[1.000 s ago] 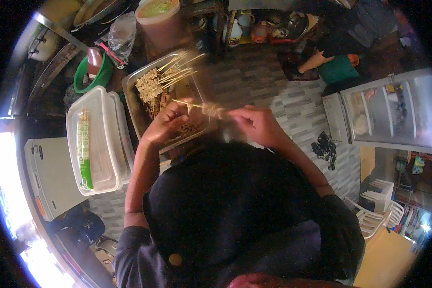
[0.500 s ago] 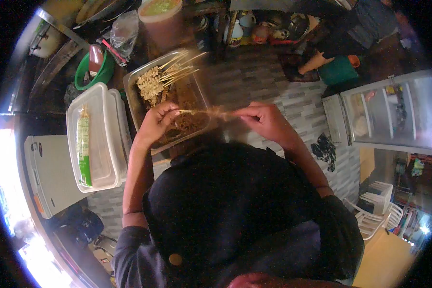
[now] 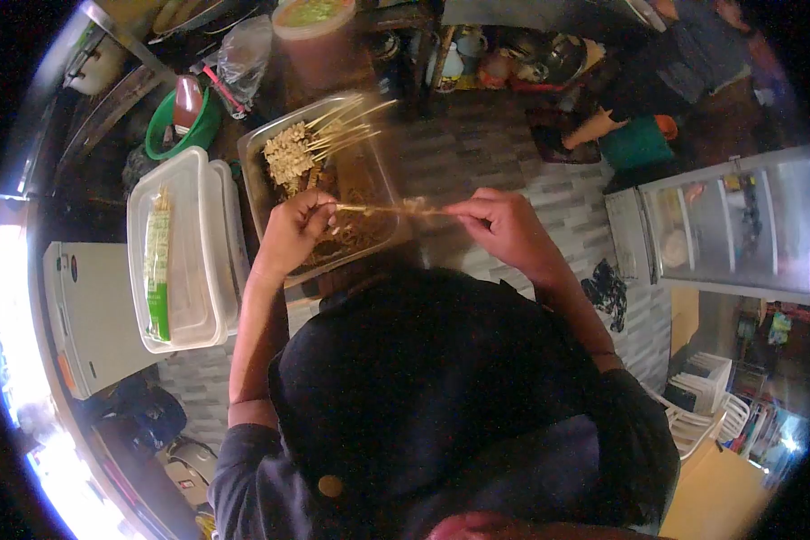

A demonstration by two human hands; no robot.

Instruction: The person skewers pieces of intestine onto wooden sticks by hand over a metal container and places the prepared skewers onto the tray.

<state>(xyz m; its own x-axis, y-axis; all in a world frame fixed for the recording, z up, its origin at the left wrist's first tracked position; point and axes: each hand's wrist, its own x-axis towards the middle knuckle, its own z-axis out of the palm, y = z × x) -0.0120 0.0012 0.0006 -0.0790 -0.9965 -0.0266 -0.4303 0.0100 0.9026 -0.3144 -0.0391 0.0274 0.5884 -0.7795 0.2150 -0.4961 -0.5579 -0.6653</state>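
A thin skewer [image 3: 382, 209] runs level between my two hands, with blurred pieces of food on its middle and right part. My left hand [image 3: 299, 229] pinches its left end over the near edge of a clear tray [image 3: 389, 184]. At the other end, the fingertips of my right hand [image 3: 499, 225] are closed on the skewer, to the right of the tray. Several loaded skewers [image 3: 288, 158] lie at the tray's far left, their bare sticks pointing up and right. Brown stringy pieces [image 3: 360, 229] rest in the tray's lower part.
Stacked clear plastic containers [image 3: 184, 306] hold a green-and-white packet, left of the tray. Beyond are a green basin [image 3: 205, 130] and a bucket [image 3: 315, 45]. A person [image 3: 657, 81] is at the back right, near an open fridge [image 3: 729, 225]. White chairs [image 3: 706, 387] stand at the lower right.
My left hand has moved from over the food to the skewer's left end. The pieces on the skewer look more spread out. My right hand has shifted slightly right.
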